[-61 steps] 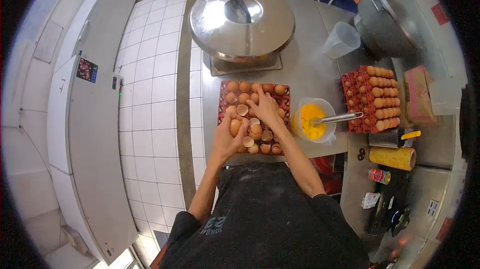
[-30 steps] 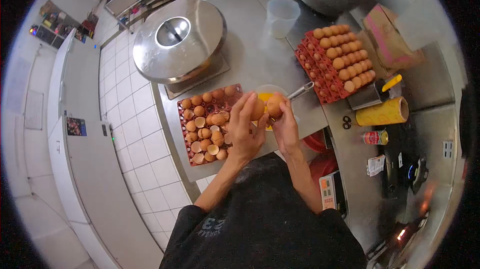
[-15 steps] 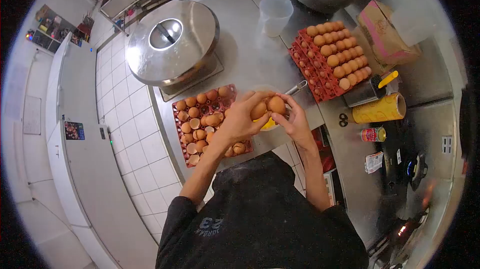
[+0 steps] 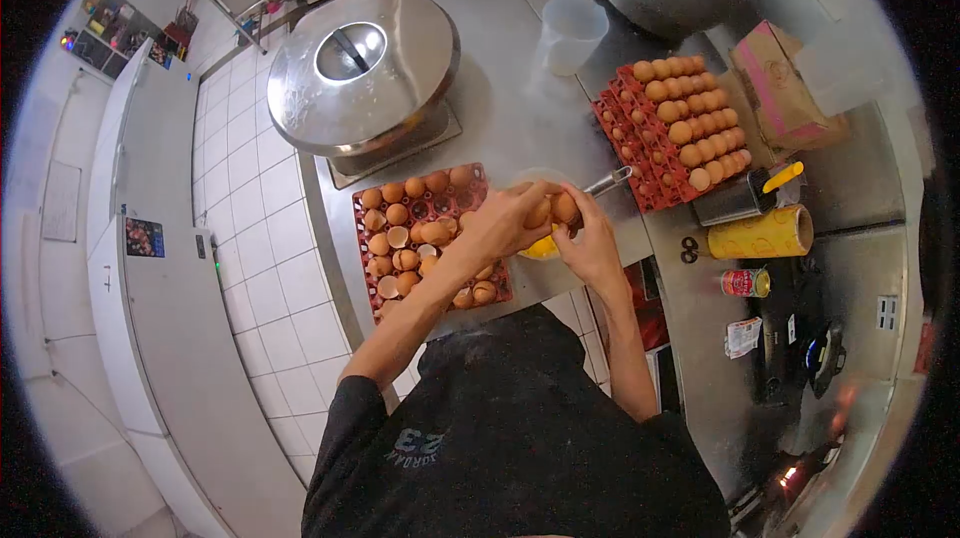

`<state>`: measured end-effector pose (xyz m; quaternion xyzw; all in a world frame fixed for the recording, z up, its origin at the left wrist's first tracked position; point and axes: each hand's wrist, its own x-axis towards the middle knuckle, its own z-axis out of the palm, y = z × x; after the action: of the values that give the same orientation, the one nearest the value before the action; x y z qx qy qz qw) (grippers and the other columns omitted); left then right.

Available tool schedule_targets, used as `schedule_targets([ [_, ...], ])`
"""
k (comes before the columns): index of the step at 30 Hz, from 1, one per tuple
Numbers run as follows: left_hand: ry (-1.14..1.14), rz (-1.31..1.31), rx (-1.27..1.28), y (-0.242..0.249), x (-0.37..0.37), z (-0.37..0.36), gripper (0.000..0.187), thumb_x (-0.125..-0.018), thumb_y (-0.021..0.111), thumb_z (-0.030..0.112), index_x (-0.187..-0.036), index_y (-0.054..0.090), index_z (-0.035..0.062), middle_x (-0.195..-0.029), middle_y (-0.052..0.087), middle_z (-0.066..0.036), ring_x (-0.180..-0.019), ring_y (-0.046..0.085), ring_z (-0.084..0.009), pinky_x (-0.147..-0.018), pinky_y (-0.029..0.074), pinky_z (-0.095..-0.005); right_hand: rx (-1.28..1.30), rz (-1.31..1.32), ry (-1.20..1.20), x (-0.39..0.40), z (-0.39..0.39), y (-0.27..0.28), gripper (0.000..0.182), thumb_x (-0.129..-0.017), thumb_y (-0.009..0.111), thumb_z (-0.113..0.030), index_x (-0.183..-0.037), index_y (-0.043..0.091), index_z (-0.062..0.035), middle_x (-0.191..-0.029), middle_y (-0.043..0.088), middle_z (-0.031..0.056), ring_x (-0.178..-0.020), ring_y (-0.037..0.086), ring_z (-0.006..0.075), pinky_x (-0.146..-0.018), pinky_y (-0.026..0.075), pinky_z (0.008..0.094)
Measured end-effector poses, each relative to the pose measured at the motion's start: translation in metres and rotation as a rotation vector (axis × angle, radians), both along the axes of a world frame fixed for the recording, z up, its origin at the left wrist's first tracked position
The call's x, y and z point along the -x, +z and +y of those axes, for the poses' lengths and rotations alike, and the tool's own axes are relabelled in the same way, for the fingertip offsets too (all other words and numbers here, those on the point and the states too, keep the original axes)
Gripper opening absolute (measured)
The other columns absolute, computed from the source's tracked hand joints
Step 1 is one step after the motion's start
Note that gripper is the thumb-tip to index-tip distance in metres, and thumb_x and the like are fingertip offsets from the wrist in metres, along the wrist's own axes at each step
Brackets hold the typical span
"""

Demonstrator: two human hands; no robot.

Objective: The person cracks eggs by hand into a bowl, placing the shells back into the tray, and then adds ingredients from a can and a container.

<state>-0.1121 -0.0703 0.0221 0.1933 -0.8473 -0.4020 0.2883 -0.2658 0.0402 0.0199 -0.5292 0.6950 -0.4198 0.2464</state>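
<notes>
Over a bowl with yellow egg [image 4: 541, 249] in it, my left hand [image 4: 515, 218] and my right hand [image 4: 590, 243] meet at the fingertips. The left fingers are closed on a brown egg [image 4: 539, 214]. Pinched in the right fingers, right beside it, is another rounded brown egg shape [image 4: 565, 208]; I cannot tell if these are two eggs or halves of one shell. A whisk handle [image 4: 610, 181] sticks out to the right of the bowl. Left of the hands, a red egg tray [image 4: 366, 268] bears brown eggs and cracked empty shells [image 4: 388, 287], partly hidden by my left forearm.
Stacked red trays [image 4: 640, 173] of eggs stand at the right, near a cardboard box [image 4: 780, 88]. A large lidded pot [image 4: 365, 68] and a translucent jug [image 4: 573, 36] are farther back. A yellow roll [image 4: 760, 233], a can [image 4: 745, 283] and a stove [image 4: 825, 358] lie rightward.
The view has shifted slightly, so the counter sits farther right in it. Both hands stay together over the bowl, and the two egg shapes are closer together; more yellow shows below.
</notes>
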Motion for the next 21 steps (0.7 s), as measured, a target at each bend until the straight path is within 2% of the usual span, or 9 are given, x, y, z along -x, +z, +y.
schedule_targets([
  [4, -0.009, -0.011, 0.07, -0.001, 0.002, -0.005, 0.047, -0.078, 0.078, 0.01, -0.122, 0.061, 0.0068, -0.101, 0.07, -0.018, -0.09, 0.069, -0.0401, -0.077, 0.057, -0.044, -0.021, 0.015, 0.02, 0.005, -0.001, 0.006, 0.06, -0.081, 0.064, -0.001, -0.139, 0.053, -0.0023, -0.131, 0.059, 0.0226, -0.121, 0.06, 0.0394, -0.1, 0.051, 0.0433],
  [6, -0.019, 0.057, 0.094, -0.004, 0.001, -0.007, 0.048, -0.078, 0.079, 0.011, -0.122, 0.061, 0.0061, -0.096, 0.069, -0.017, -0.087, 0.069, -0.0391, -0.076, 0.056, -0.0437, 0.038, 0.103, 0.045, 0.008, -0.002, 0.011, 0.061, -0.081, 0.063, 0.001, -0.141, 0.052, -0.0033, -0.13, 0.059, 0.0219, -0.121, 0.06, 0.0392, -0.101, 0.05, 0.0426],
  [16, -0.065, 0.1, 0.068, -0.005, -0.003, -0.012, 0.041, -0.08, 0.075, 0.006, -0.119, 0.063, 0.0068, -0.094, 0.069, -0.015, -0.083, 0.069, -0.0359, -0.074, 0.057, -0.0413, 0.032, 0.225, 0.093, 0.009, 0.008, 0.037, 0.065, -0.081, 0.06, 0.004, -0.145, 0.05, -0.0048, -0.132, 0.057, 0.0211, -0.119, 0.059, 0.0387, -0.101, 0.049, 0.0431],
  [18, -0.087, 0.124, 0.058, 0.002, -0.003, -0.014, 0.043, -0.078, 0.074, 0.006, -0.118, 0.061, 0.0051, -0.095, 0.065, -0.016, -0.084, 0.066, -0.0403, -0.074, 0.054, -0.0465, 0.042, 0.295, 0.123, 0.006, 0.009, 0.052, 0.066, -0.081, 0.059, 0.005, -0.146, 0.05, -0.0061, -0.132, 0.056, 0.0205, -0.118, 0.059, 0.0399, -0.101, 0.049, 0.0443],
  [21, -0.096, 0.163, 0.062, 0.01, -0.005, -0.013, 0.043, -0.077, 0.073, 0.005, -0.119, 0.061, 0.0054, -0.094, 0.065, -0.016, -0.085, 0.066, -0.0397, -0.074, 0.054, -0.0461, 0.035, 0.421, 0.119, 0.006, 0.01, 0.057, 0.066, -0.082, 0.058, 0.005, -0.146, 0.05, -0.0073, -0.132, 0.055, 0.02, -0.119, 0.058, 0.0402, -0.101, 0.049, 0.0444],
])
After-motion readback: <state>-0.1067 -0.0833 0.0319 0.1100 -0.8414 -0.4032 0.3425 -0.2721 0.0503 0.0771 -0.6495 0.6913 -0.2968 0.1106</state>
